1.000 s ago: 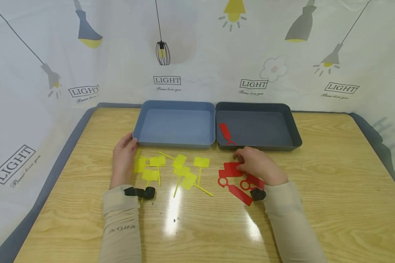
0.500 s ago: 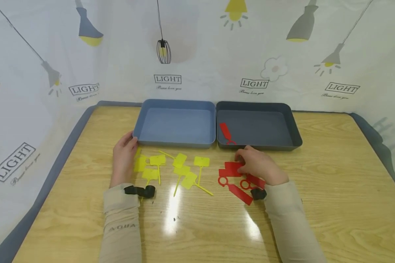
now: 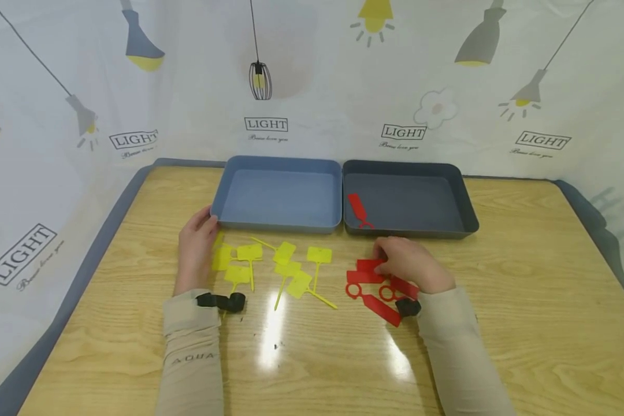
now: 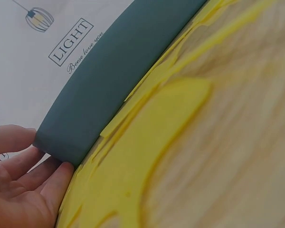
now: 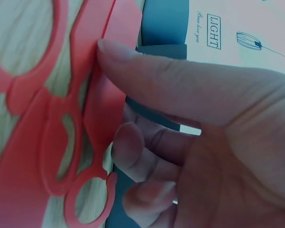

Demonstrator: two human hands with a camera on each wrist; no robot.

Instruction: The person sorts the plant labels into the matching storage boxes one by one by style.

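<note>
My left hand (image 3: 195, 248) holds the front left corner of the light blue tray (image 3: 281, 227), thumb and fingers around it in the left wrist view. Several yellow plant labels (image 3: 319, 255) with thin stems lie on the table in front of that tray, some overlapping. At the right, my right hand (image 3: 413, 263) pinches a flat red ring-ended tag (image 5: 107, 104). Its thumb lies on the tag's face, while the index fingertip is partly hidden behind. Other red tags (image 3: 382, 310) lie beneath and beside this hand. One more red tag (image 3: 356, 206) rests inside the dark grey tray (image 3: 463, 228).
Both trays stand side by side at the back of the wooden table (image 3: 312, 370). Behind them hangs a white cloth (image 3: 333, 86) printed with lamps. Black straps (image 3: 221, 303) with small cameras sit on the wrists.
My right hand has drawn slightly back from the dark tray's front wall, staying at the red tags. My left hand keeps its place on the blue tray.
</note>
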